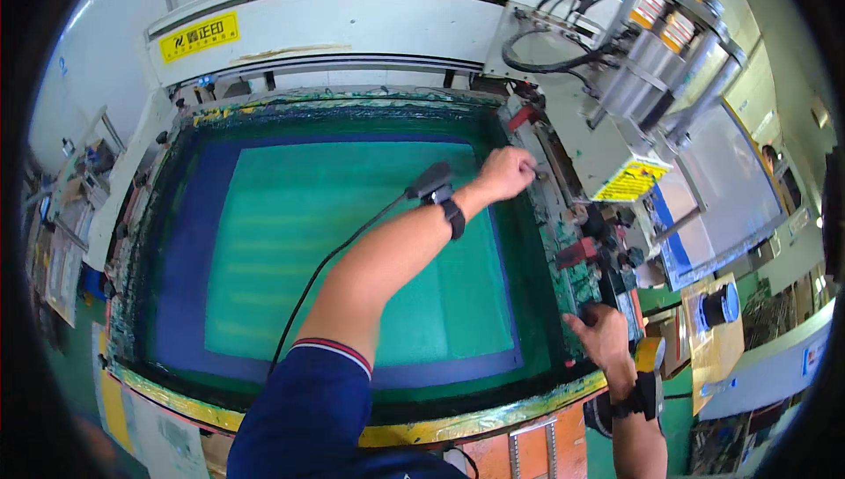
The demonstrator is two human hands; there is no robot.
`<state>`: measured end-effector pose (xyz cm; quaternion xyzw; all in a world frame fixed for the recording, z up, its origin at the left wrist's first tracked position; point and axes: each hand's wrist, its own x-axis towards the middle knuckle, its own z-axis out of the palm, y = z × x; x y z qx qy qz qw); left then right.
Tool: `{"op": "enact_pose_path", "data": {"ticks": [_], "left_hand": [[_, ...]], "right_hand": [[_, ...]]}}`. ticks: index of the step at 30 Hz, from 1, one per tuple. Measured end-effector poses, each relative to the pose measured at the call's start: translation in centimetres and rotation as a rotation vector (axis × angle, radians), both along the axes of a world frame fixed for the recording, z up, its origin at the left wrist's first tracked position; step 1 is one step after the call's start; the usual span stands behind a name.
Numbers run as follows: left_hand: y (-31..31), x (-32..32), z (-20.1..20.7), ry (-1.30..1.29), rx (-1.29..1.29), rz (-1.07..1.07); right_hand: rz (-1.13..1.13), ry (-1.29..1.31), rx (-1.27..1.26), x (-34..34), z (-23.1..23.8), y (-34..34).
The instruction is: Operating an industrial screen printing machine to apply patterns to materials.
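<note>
A large screen-printing frame (480, 431) lies before me, its mesh (352, 232) green with a blue-violet border and dark ink around the rim. Across it reaches my left arm. My left hand (509, 173) is closed at the frame's right side rail, its fingertips by a small metal fitting; what they grip is hidden. Lower on the same side, my right hand (606, 338) has thumb and fingers curled round a dark knob, only partly visible. Two red clamp blocks are on that rail, one (576, 253) between my hands, the other (523, 118) beyond my left hand.
Behind the frame runs a white machine beam (352, 25). At the upper right stands a metal cylinder assembly (656, 74) with hoses. A black cable (330, 259) trails from the device on my left wrist over the mesh. A blue-capped roll (720, 305) is at far right.
</note>
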<state>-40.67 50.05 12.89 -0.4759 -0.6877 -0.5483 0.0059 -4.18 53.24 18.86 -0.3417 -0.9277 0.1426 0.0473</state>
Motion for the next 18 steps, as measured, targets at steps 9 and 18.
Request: {"op": "enact_pose_path", "data": {"ticks": [9,18], "left_hand": [[6.2,-9.2,-0.9,-0.017,-0.040,0.304],[8.8,-11.5,-1.1,0.095,-0.041,0.295]], "right_hand": [[-0.022,0.025,-0.008,-0.1,-0.1,-0.2],[0.015,-0.012,0.023,-0.2,1.6,0.8]]}}
